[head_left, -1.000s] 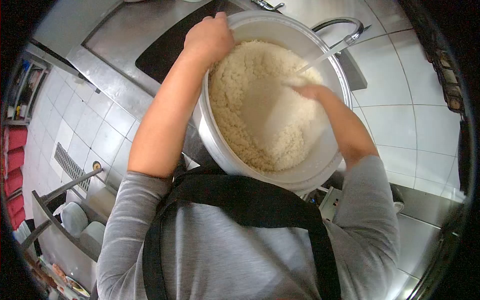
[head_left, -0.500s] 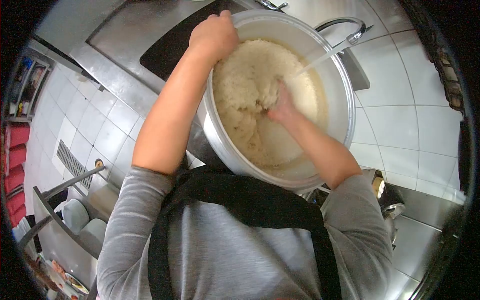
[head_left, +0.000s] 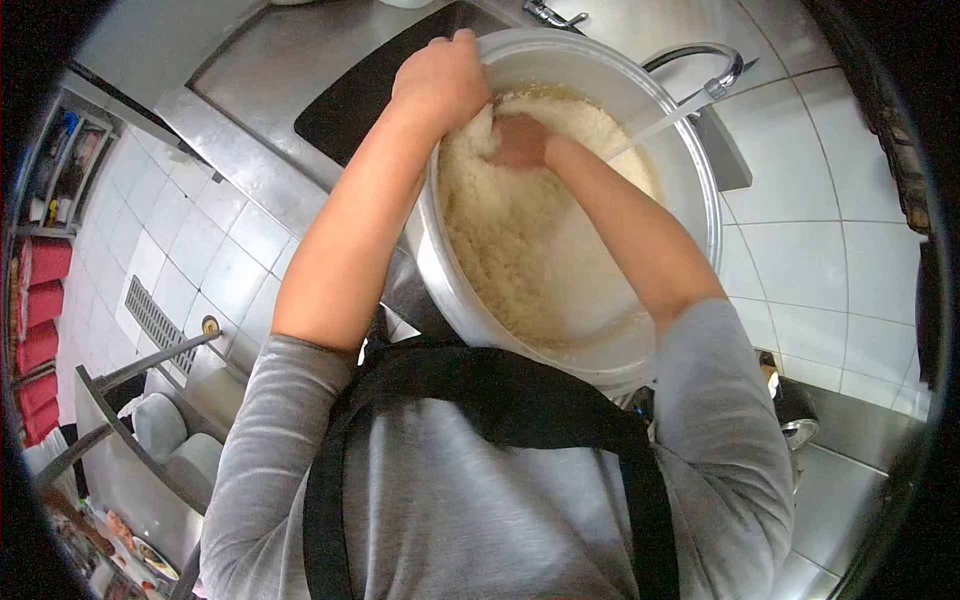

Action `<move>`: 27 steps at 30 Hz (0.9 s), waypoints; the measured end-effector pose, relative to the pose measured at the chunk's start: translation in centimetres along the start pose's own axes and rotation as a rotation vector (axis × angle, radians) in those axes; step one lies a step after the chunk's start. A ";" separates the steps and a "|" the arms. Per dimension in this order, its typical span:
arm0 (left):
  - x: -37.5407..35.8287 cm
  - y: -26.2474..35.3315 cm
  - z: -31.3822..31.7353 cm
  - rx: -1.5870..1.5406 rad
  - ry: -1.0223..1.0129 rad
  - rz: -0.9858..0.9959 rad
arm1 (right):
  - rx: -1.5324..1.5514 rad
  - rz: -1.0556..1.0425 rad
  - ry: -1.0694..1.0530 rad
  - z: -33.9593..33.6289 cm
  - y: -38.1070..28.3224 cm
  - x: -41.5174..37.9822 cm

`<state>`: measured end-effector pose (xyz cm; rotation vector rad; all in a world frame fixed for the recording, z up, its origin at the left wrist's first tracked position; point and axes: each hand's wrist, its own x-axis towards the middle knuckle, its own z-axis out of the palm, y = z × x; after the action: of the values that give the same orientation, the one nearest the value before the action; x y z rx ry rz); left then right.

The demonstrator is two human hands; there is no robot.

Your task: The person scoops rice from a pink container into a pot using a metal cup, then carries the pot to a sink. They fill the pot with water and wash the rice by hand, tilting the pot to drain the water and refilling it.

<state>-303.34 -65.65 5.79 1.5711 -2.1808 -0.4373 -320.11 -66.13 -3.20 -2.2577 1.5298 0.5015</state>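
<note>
A large, pale, round pot (head_left: 708, 215) holds rice (head_left: 510, 250) in cloudy water. My left hand (head_left: 440, 80) is wrapped over the pot's far left rim. Inside, my right hand (head_left: 522, 142) is down in the rice near that same side; its fingers are blurred and partly covered by grains. From a curved chrome faucet (head_left: 728, 75), a stream of water (head_left: 655, 128) runs into the pot beside my right forearm.
The pot stands at a steel sink counter (head_left: 255, 150) with a dark opening (head_left: 350, 100). White wall tiles (head_left: 795, 260) rise to the right. On the left, a metal rack (head_left: 150, 355) carries white containers (head_left: 160, 425) above a tiled floor.
My right hand has moved from the middle of the rice towards the far left side, pushing rice with it. My left hand stays on the rim. The view has shifted slightly.
</note>
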 end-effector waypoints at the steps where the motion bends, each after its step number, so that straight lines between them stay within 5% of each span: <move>1: 0.0 0.0 0.0 -0.007 -0.005 0.001 | -0.089 -0.070 0.043 1.1 0.1 -1.8; 4: -0.3 0.2 -0.2 -0.001 0.004 -0.005 | -0.045 -0.075 0.128 3.7 1.9 -9.7; 8: -0.2 0.2 0.0 0.002 0.005 -0.016 | 0.081 0.046 -0.065 5.5 1.9 -18.5; 10: -0.2 0.2 0.0 -0.007 0.010 -0.021 | -0.136 -0.157 -0.152 6.7 -1.1 -21.1; 15: -0.4 0.4 -0.1 -0.017 -0.012 -0.036 | -0.293 -0.269 -0.386 12.2 -4.4 -15.7; 19: -0.3 0.3 0.1 -0.008 -0.008 -0.026 | -0.248 -0.272 -0.322 10.7 -6.2 -9.0; 27: -0.4 0.0 0.2 0.003 -0.004 0.005 | -0.179 0.090 -0.160 5.5 5.7 -2.0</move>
<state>-303.31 -65.31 5.57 1.5669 -2.1884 -0.4362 -326.61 -63.87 -7.60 -2.2221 1.5649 0.8548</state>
